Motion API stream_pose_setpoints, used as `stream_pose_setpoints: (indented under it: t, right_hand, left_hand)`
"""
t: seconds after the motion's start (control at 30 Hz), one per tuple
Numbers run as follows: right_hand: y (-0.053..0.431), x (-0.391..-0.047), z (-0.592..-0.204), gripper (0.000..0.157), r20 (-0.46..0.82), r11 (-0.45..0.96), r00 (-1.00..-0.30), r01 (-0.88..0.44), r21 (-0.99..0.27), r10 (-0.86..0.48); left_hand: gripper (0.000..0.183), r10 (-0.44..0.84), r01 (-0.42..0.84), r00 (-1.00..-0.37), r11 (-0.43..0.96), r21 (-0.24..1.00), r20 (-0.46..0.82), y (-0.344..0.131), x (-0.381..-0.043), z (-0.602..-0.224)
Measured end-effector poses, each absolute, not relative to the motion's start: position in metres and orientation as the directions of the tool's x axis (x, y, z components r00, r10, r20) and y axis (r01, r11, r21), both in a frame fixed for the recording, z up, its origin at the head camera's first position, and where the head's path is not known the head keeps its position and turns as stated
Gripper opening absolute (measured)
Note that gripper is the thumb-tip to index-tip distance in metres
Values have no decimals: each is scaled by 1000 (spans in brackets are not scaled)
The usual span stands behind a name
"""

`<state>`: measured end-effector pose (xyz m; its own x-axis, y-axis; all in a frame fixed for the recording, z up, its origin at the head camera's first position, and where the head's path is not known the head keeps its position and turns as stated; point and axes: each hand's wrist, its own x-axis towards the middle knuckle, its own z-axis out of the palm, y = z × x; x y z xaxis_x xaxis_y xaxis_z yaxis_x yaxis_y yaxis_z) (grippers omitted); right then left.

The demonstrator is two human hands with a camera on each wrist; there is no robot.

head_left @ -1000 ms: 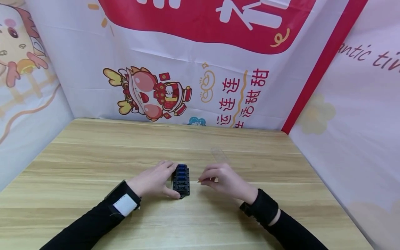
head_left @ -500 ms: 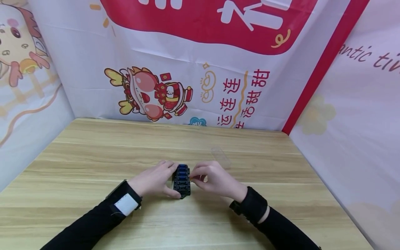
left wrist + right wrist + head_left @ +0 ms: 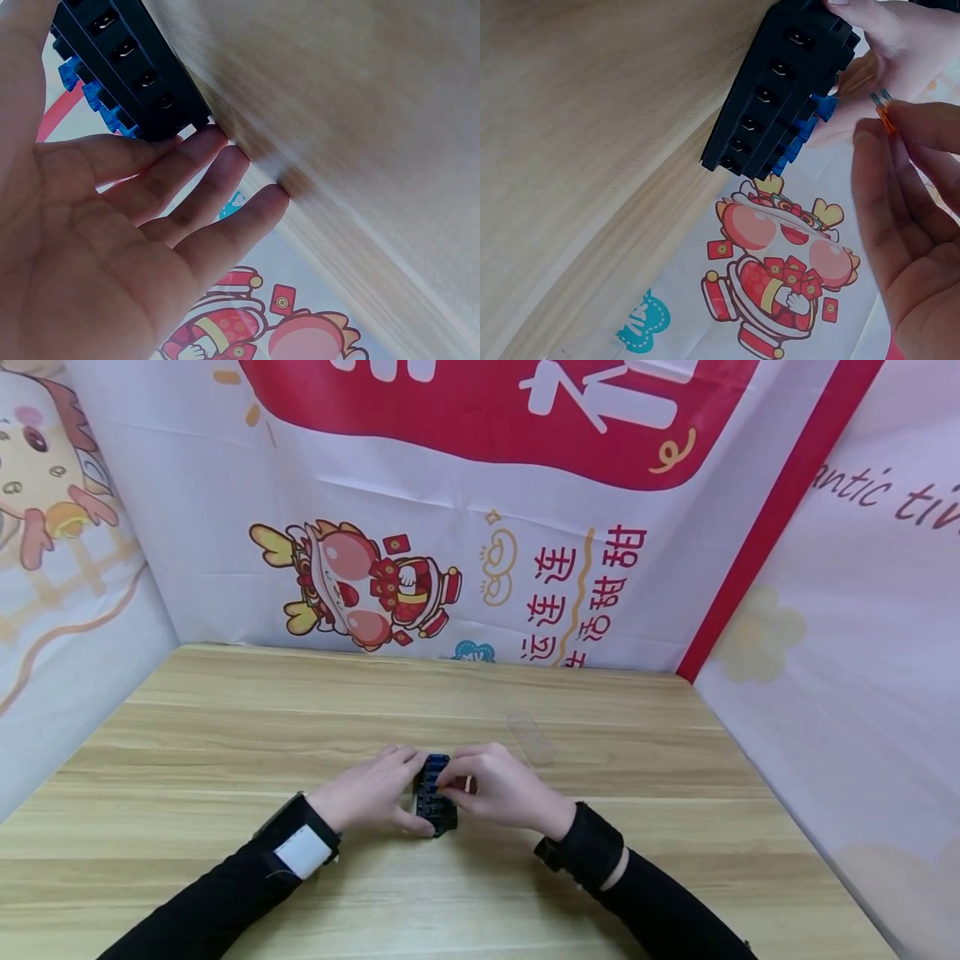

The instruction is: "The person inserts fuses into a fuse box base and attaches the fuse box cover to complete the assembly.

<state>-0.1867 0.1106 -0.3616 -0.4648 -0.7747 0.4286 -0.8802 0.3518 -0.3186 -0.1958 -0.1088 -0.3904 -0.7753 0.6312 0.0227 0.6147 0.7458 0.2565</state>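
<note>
A black fuse box [image 3: 441, 818] stands on the wooden table, with several blue blade fuses [image 3: 802, 131] seated in its far part. My left hand [image 3: 371, 789] steadies the box, thumb at its near end and fingers at its far end. In the left wrist view the outer fingers [image 3: 225, 172] reach down to the tabletop. My right hand [image 3: 495, 789] pinches an orange blade fuse [image 3: 886, 116] between thumb and fingertips. Its two metal prongs show in the right wrist view, apart from the box sockets. In the head view this hand partly covers the box's right side.
Behind my right hand, a clear plastic strip [image 3: 531, 739] lies on the wooden table [image 3: 262, 718]. A printed cloth backdrop [image 3: 420, 485] rises at the table's far edge, with similar cloth on both sides.
My right hand has moved left with the orange blade fuse, from beside the fuse box to over it. My left hand and the box have stayed in place.
</note>
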Motion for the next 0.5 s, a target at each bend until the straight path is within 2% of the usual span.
stream_pose_setpoints:
  t: [0.5]
  right_hand:
    - [105, -191, -363, 8, 366, 422, -509, -857, -294, -779]
  left_hand:
    - [94, 635, 621, -772, 740, 258, 36, -109, -197, -391]
